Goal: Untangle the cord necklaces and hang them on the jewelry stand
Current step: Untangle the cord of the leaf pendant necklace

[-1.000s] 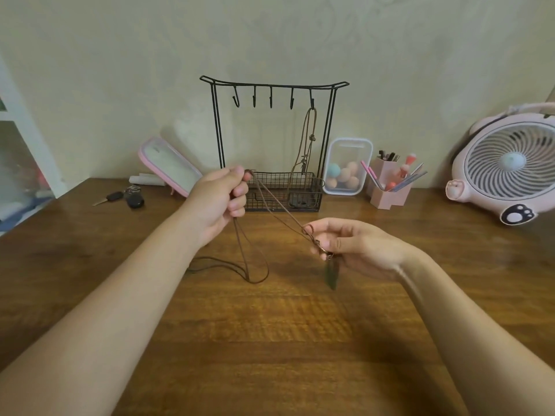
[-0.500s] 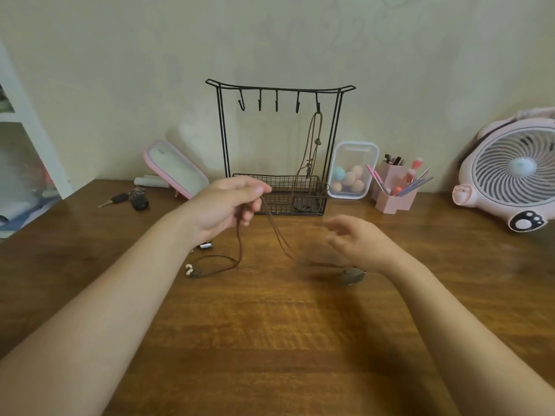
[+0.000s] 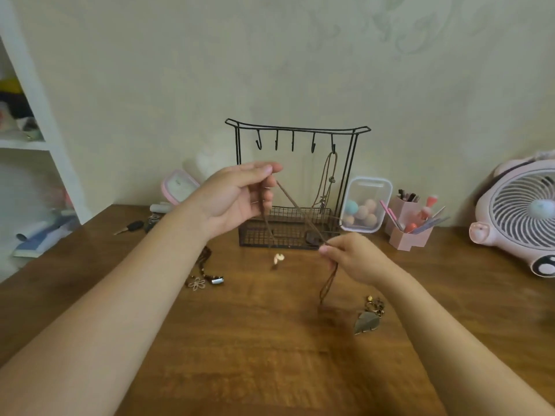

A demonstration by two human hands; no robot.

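Pinched between the thumb and curled fingers of the left hand (image 3: 237,199), a brown cord necklace (image 3: 300,212) is drawn taut on a slant down to the right hand (image 3: 353,259), where it is also gripped at the fingertips; a slack loop is left dangling beneath that hand, toward the table (image 3: 270,355). Untangling is judged to be the step in hand, and well advanced, since the strand between the hands appears to run free of knots. A tan necklace (image 3: 329,178) is already hung from the rightmost hook of the black wire jewelry stand (image 3: 297,130); four hooks are left bare. For the next move, the loop would have to be opened and lifted over a bare hook, with care taken that nothing is snagged on the tan necklace. A flower-pendant necklace (image 3: 199,282) is laid on the wood beneath the left forearm, and a leaf pendant (image 3: 365,322) near the right wrist; whether the leaf belongs to the held cord cannot be told. Behind, against a pale wall, are ranged a clear tub of makeup sponges (image 3: 365,205), a pink brush holder (image 3: 408,235), a pink fan (image 3: 522,211), keys (image 3: 133,227) and white shelving (image 3: 39,145).
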